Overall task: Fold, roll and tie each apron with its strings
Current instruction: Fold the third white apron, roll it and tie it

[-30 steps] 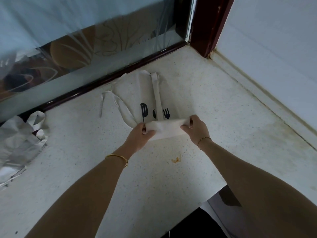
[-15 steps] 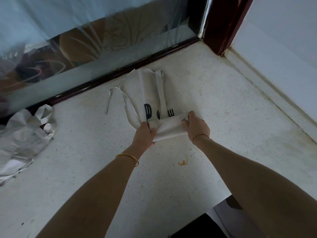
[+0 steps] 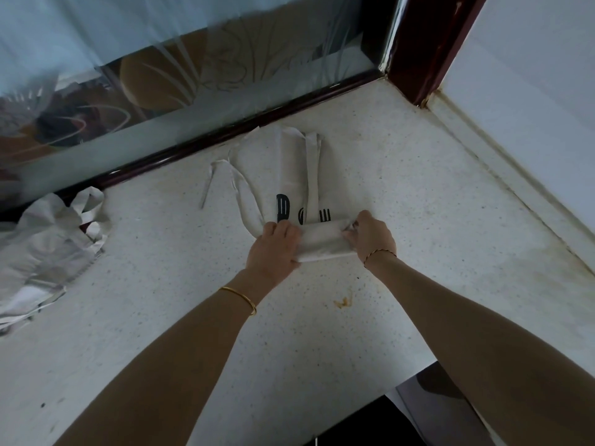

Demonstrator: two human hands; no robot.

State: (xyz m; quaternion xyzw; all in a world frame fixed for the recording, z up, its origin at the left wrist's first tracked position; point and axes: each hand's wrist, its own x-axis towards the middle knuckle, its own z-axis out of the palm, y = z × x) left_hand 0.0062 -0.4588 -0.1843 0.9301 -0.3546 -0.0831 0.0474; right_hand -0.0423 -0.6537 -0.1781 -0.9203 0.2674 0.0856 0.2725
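Your left hand (image 3: 277, 249) and right hand (image 3: 370, 239) each grasp one end of the roll (image 3: 322, 241), with the fingers curled over the cloth.

Over the last second the roll has advanced away from you along the folded apron (image 3: 293, 169) and has grown thicker. It now covers the lower handle of the spatula print (image 3: 283, 207). Only the tines of the fork print (image 3: 325, 215) remain exposed.

The apron lies on the bench (image 3: 418, 204), with its far end close to the dark window frame (image 3: 180, 153). A long strip is still unrolled ahead, so treat the rolling step as well short of complete.

The strings (image 3: 233, 181) lie loose on the bench to the left of the strip, and one curves back toward your left hand. Keep them clear of the roll, because the tying step depends on them.

A pile of white cloth (image 3: 45, 239), probably further aprons, sits crumpled at the left of the bench.
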